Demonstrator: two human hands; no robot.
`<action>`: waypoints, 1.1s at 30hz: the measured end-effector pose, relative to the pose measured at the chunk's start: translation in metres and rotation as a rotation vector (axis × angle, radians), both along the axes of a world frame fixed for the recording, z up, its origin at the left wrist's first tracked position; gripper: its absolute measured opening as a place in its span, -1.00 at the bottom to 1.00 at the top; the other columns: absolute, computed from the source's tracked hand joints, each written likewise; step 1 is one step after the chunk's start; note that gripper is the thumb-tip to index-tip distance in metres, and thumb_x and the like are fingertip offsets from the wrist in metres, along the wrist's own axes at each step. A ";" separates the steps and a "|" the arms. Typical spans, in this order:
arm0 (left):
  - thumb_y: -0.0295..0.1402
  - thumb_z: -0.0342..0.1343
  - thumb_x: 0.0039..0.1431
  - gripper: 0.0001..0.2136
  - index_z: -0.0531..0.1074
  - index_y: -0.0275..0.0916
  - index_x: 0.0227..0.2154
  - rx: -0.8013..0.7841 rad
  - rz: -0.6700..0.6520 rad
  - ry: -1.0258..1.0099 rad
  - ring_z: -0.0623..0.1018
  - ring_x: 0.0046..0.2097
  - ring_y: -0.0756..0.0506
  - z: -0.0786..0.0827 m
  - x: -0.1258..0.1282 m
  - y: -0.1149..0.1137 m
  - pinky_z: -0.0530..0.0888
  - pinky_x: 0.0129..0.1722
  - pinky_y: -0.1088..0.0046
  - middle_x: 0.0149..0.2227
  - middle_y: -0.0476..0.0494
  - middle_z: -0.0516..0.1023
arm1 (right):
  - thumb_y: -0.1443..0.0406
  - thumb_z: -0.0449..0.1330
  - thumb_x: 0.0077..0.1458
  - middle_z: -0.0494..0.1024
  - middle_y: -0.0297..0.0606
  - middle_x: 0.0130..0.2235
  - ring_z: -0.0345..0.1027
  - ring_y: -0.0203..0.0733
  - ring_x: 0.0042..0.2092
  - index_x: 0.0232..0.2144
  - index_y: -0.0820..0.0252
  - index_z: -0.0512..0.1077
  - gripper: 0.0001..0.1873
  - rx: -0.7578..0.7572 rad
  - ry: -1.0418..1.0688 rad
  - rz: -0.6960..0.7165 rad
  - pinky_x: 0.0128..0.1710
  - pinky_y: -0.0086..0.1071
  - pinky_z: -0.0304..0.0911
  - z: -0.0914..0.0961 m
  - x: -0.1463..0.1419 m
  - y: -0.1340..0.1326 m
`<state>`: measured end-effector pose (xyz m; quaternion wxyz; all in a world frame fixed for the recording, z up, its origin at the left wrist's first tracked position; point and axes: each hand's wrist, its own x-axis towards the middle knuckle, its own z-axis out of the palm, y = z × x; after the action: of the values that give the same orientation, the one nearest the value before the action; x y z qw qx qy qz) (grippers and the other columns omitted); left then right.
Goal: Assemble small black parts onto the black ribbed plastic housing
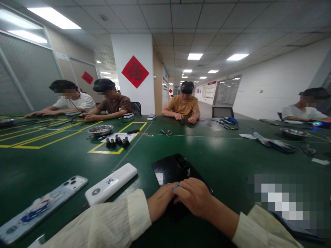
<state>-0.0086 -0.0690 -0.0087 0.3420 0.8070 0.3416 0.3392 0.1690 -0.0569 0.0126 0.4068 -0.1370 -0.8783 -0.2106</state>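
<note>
The left hand [162, 198] and right hand [193, 195] are held together over the black slab [169, 171] on the counter [227, 156]; what their grip holds cannot be told. The slab could be shifted by uneven pressure.

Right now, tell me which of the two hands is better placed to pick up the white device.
Likely the left hand: it lies nearer the white device. The right hand sits on the far side, against the left, and would probably have to reach across.
</note>
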 end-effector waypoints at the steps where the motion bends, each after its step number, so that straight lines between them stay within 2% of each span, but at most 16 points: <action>1: -0.18 -0.34 0.30 -0.61 0.36 -0.20 -0.14 -0.005 0.005 -0.014 0.39 -0.04 -0.08 0.001 0.001 0.001 0.29 0.07 0.30 -0.10 -0.13 0.45 | 0.41 -0.08 0.17 0.43 -0.33 -0.46 0.22 -0.29 -0.49 -0.16 0.24 0.18 -0.83 0.001 -0.005 -0.012 -0.50 -0.39 0.03 0.000 0.000 0.000; 4: -0.12 -0.33 0.28 -0.59 0.37 -0.22 -0.31 -0.014 -0.009 -0.061 0.41 -0.23 -0.06 0.007 0.007 0.004 0.41 -0.13 0.38 -0.31 -0.10 0.45 | 0.41 -0.08 0.17 0.41 -0.33 -0.48 0.20 -0.28 -0.50 -0.18 0.24 0.19 -0.84 0.021 -0.025 -0.053 -0.51 -0.39 0.02 0.003 0.002 0.001; 7: -0.08 -0.27 0.25 -0.61 0.31 -0.24 -0.43 -0.087 -0.023 -0.111 0.35 -0.34 -0.03 0.011 0.011 0.008 0.39 -0.30 0.43 -0.43 -0.06 0.36 | 0.40 -0.07 0.16 0.37 -0.37 -0.52 0.17 -0.29 -0.52 -0.21 0.23 0.21 -0.87 0.070 -0.076 -0.075 -0.52 -0.39 0.00 0.010 0.006 0.001; 11: -0.10 -0.23 0.25 -0.66 0.22 -0.25 -0.45 -0.192 -0.038 -0.185 0.28 -0.34 -0.02 0.012 0.012 0.010 0.31 -0.28 0.43 -0.44 -0.03 0.25 | 0.36 0.00 0.12 0.41 -0.33 -0.44 0.24 -0.30 -0.46 -0.20 0.20 0.21 -0.84 0.118 -0.017 -0.146 -0.47 -0.41 0.07 0.016 0.013 0.006; 14: -0.09 -0.29 0.25 -0.66 0.15 -0.24 -0.44 -0.146 -0.011 -0.241 0.22 -0.37 -0.02 0.011 0.012 0.011 0.25 -0.32 0.43 -0.45 -0.02 0.19 | 0.33 0.02 0.09 0.43 -0.17 -0.26 0.32 -0.25 -0.35 -0.14 0.23 0.23 -0.75 0.093 0.073 -0.315 -0.42 -0.40 0.14 0.017 0.014 0.015; 16: -0.09 -0.32 0.25 -0.66 0.13 -0.23 -0.46 -0.067 0.046 -0.233 0.19 -0.39 -0.02 0.011 0.010 0.014 0.20 -0.36 0.43 -0.47 -0.01 0.17 | 0.28 0.01 0.10 0.41 -0.11 -0.17 0.34 -0.24 -0.36 -0.08 0.23 0.24 -0.69 0.025 0.071 -0.459 -0.45 -0.41 0.15 0.017 0.014 0.023; 19: -0.11 -0.33 0.24 -0.67 0.10 -0.22 -0.49 0.035 0.177 -0.236 0.18 -0.41 -0.02 0.009 0.006 0.022 0.16 -0.39 0.43 -0.49 0.00 0.15 | 0.17 0.00 0.11 0.34 -0.07 -0.05 0.35 -0.26 -0.42 0.06 0.18 0.18 -0.53 -0.183 0.014 -0.634 -0.53 -0.42 0.15 0.017 0.010 0.033; 22: -0.14 -0.33 0.24 -0.70 0.08 -0.22 -0.49 0.065 0.254 -0.266 0.18 -0.43 -0.02 0.009 0.001 0.031 0.16 -0.40 0.44 -0.50 0.01 0.13 | 0.13 0.02 0.09 0.30 -0.09 0.01 0.38 -0.24 -0.39 0.15 0.12 0.07 -0.42 -0.394 -0.008 -0.672 -0.52 -0.42 0.19 0.015 0.006 0.038; 26: -0.19 -0.32 0.25 -0.72 0.11 -0.22 -0.46 0.110 0.346 -0.330 0.19 -0.40 -0.02 0.013 -0.002 0.038 0.17 -0.37 0.44 -0.48 0.01 0.13 | 0.18 -0.04 0.15 0.43 -0.20 -0.13 0.41 -0.23 -0.36 0.16 0.06 0.06 -0.48 -0.570 0.020 -0.661 -0.44 -0.42 0.24 0.012 0.003 0.037; 29: -0.25 -0.31 0.27 -0.76 0.13 -0.22 -0.44 0.159 0.412 -0.375 0.20 -0.38 -0.02 0.015 -0.003 0.041 0.17 -0.33 0.44 -0.46 0.01 0.14 | 0.19 -0.07 0.17 0.51 -0.28 -0.28 0.42 -0.20 -0.37 0.18 0.00 0.04 -0.48 -0.583 -0.014 -0.709 -0.44 -0.41 0.24 0.013 0.005 0.035; 33: -0.28 -0.32 0.27 -0.76 0.13 -0.21 -0.46 0.191 0.442 -0.422 0.20 -0.40 -0.02 0.013 -0.005 0.043 0.16 -0.36 0.44 -0.47 0.01 0.13 | 0.19 -0.10 0.17 0.54 -0.28 -0.41 0.43 -0.18 -0.43 0.17 0.03 0.12 -0.50 -0.586 -0.037 -0.787 -0.46 -0.40 0.23 0.019 0.007 0.034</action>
<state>-0.0140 -0.0261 0.0048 0.2457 0.6535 0.3970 0.5958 0.1763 -0.0231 0.0319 0.2251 -0.5633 -0.7894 -0.0946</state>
